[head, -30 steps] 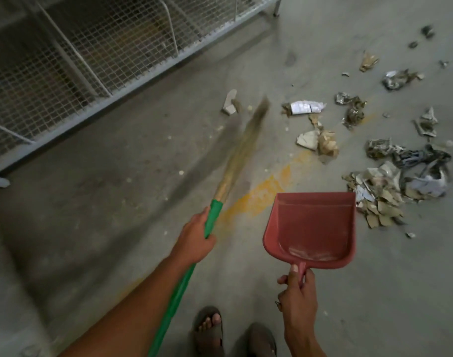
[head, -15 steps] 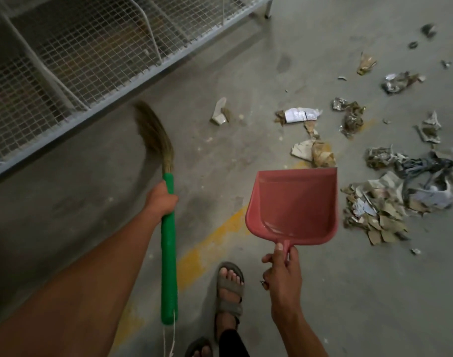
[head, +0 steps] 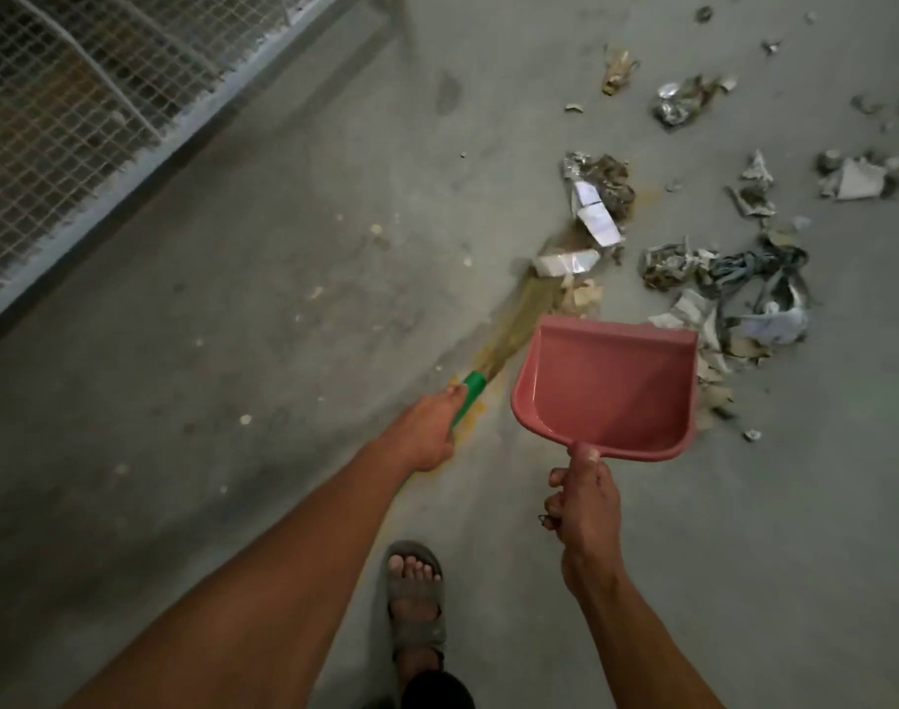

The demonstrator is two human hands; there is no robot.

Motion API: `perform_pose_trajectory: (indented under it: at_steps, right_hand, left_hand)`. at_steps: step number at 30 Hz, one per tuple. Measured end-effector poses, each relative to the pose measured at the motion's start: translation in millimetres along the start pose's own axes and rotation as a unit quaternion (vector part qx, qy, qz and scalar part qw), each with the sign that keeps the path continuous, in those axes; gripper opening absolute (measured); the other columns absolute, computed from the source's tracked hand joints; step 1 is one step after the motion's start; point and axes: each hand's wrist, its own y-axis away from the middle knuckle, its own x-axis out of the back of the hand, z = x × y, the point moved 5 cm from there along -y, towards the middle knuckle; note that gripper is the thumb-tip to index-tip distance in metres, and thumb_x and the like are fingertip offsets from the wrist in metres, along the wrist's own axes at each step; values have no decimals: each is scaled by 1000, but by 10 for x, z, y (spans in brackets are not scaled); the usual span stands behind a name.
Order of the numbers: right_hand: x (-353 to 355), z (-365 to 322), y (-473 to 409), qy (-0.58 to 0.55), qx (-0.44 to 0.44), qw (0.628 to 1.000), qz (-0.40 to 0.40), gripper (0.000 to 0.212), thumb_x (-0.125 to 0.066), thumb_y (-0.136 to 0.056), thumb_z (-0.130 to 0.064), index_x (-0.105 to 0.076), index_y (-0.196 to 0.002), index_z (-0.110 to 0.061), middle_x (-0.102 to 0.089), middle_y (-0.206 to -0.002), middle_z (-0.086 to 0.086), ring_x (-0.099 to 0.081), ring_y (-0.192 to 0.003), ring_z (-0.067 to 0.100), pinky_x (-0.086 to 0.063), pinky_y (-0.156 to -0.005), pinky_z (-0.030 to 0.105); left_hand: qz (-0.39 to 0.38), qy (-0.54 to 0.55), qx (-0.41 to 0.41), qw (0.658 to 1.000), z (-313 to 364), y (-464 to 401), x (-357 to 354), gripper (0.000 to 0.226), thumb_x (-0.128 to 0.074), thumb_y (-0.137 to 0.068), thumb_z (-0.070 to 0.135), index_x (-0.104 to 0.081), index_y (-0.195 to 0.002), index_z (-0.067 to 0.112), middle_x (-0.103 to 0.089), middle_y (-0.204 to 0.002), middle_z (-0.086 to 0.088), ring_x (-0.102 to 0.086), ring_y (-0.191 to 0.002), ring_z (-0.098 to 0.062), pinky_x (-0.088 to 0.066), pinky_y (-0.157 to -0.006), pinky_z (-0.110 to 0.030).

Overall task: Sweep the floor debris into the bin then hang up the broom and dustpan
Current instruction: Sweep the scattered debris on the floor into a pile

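A: What are the two hands doing?

B: The left hand [head: 427, 432] is wrapped around the green handle of the broom [head: 509, 330], fingers curled tight. The right hand [head: 585, 496] grips the stub handle of the pink dustpan [head: 611, 386], thumb pressed on top.

A: Where does the broom point?

B: From the left hand it runs toward one o'clock. Its straw head is blurred and reaches the nearest scraps, just beside the dustpan's left wall.

A: And the dustpan?

B: It sits at twelve o'clock from the right hand, mouth facing away from the person. Whether its front lip touches the floor [head: 284, 324] I cannot tell. I see nothing lying inside it.

A: The debris?

B: The debris [head: 718, 278] is torn paper, cardboard and crumpled wrappers, spread from twelve to two o'clock of the dustpan. The closest pile lies against its front right corner; smaller bits trail off well apart toward the top right.

A: Anything else?

B: A wire mesh rack [head: 79, 120] stands at ten o'clock, and a sandalled foot [head: 414, 591] at six o'clock between the forearms.
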Motion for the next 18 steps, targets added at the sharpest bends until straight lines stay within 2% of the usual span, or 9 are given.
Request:
perform_pose_trajectory:
  at_steps: [4,7,10,12,14,16,18]
  right_hand:
    - [164,-209,-103,-57,-31,997,-41,36,-48,-112,-46,-61,-121,-13,-71,-102,6,-57,-56,13,-37,-40,22]
    - [215,-327,-168,-114,-48,988,-97,32,-50,-112,-39,-63,-127,-14,-77,-116,7,-73,-73,19,-49,-49,26]
    - [239,-394,-224,-147,-48,978,-140,32,-47,-112,-35,-64,-130,-13,-79,-120,3,-77,-85,22,-56,-57,28]
    - [252,-409,-255,-168,-50,974,-142,31,-45,-113,-33,-64,-126,-12,-80,-114,-1,-74,-77,19,-56,-56,29]
    - [283,-396,-297,-191,-51,973,-117,30,-44,-114,-33,-64,-121,-11,-77,-102,-1,-62,-61,15,-51,-47,28]
    - [331,-361,-349,-195,-56,977,-64,30,-42,-114,-37,-62,-112,-15,-67,-89,-2,-51,-51,10,-41,-39,23]
    - [412,-330,-388,-192,-67,979,9,27,-42,-113,-39,-59,-104,-19,-57,-80,-4,-45,-47,8,-33,-37,20]
  left_hand:
    - [12,6,-54,998,149,65,-141,81,-57,-89,8,-25,-163,10,-27,-169,-11,-29,-155,-25,-24,-127,-35]
    - [54,22,-37,998,114,248,-92,80,-59,-91,9,-25,-163,11,-32,-165,-9,-36,-150,-27,-33,-122,-36]
    - [96,33,2,995,-104,413,-7,83,-63,-92,13,-23,-164,14,-37,-156,-9,-46,-139,-28,-40,-112,-35]
    - [129,32,43,990,-276,506,90,85,-64,-94,17,-18,-165,16,-36,-153,-9,-50,-132,-30,-46,-106,-38]
    - [167,33,89,981,-431,577,217,84,-65,-95,17,-18,-165,13,-36,-152,-12,-52,-126,-34,-48,-102,-42]
    - [187,29,133,973,-598,615,330,84,-65,-96,17,-17,-164,10,-38,-150,-18,-54,-123,-39,-49,-101,-46]
    - [170,21,181,969,-735,604,396,85,-64,-96,17,-15,-164,6,-40,-148,-24,-53,-125,-44,-48,-102,-49]
